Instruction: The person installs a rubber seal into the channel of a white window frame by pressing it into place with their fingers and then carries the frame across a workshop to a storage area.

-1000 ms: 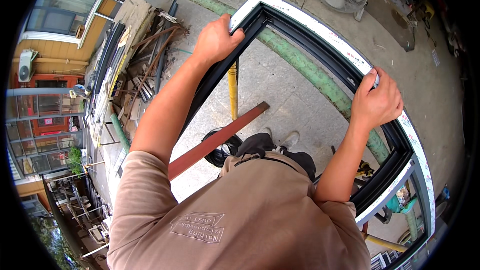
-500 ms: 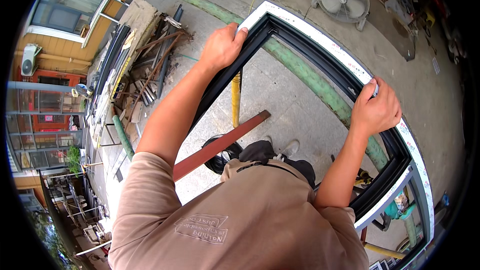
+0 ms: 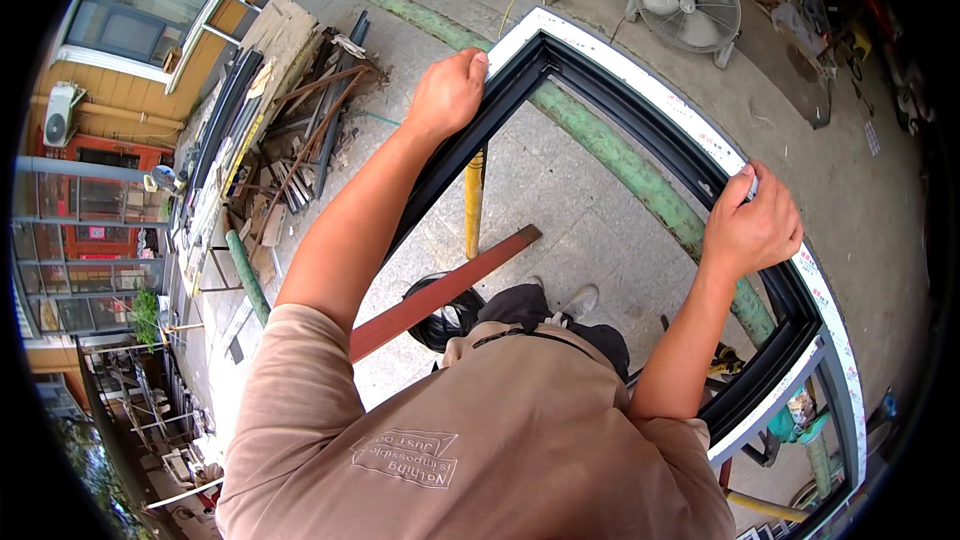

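A large window frame lies before me, black on its inner profile and covered on its face with white printed film. My left hand is closed at the frame's far left corner, thumb side against its edge. Farther right, my right hand is wrapped over the far bar. A small bluish-white bit shows by the right thumb; I cannot tell what it is. Most fingertips of both hands are hidden. Green pipes run beneath the frame. A red-brown flat bar extends under its near left side.
A white floor fan stands at the far right. Scrap wood and metal lengths are piled at left. Below the frame are a yellow post and a coil of black hose. A ladder leans at the upper left.
The left hand has drawn slightly left at the corner, its thumb less far over the frame. The far corner sits slightly lower in view. The right hand keeps its hold.
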Demonstrator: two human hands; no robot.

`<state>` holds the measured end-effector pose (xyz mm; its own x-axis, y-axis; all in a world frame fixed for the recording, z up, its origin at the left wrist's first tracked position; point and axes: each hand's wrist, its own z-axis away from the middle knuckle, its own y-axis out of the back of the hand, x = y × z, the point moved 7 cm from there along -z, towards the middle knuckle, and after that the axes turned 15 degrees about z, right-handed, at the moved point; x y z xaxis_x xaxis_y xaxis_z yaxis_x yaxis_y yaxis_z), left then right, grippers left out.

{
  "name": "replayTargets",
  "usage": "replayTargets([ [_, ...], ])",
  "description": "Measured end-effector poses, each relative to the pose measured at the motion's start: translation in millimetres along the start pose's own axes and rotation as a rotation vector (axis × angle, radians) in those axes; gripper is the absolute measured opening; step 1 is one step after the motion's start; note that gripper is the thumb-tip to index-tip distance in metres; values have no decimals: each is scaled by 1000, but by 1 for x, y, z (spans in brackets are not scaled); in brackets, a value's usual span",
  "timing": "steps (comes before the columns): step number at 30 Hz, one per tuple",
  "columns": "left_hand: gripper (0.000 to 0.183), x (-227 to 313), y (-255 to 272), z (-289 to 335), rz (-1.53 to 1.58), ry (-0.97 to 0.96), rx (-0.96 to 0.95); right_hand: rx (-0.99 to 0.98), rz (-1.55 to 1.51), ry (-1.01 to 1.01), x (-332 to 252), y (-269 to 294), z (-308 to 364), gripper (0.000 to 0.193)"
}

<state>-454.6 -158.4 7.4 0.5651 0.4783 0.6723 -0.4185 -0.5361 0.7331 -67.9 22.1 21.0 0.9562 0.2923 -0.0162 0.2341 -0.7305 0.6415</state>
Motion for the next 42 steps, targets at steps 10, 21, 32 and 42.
replayTargets([
  [10,46,-14,2,-10,49,146,27,-5,12,13,1,-4,-1,16],
  [21,39,-39,12,-11,159,187,198,42,110,50,-6,-2,4,15],
  [32,25,95,2,63,508,-470,27,-1,99,103,1,-5,5,20],
  [42,37,158,-9,131,-69,-634,-764,-88,105,94,-4,-9,6,25],
])
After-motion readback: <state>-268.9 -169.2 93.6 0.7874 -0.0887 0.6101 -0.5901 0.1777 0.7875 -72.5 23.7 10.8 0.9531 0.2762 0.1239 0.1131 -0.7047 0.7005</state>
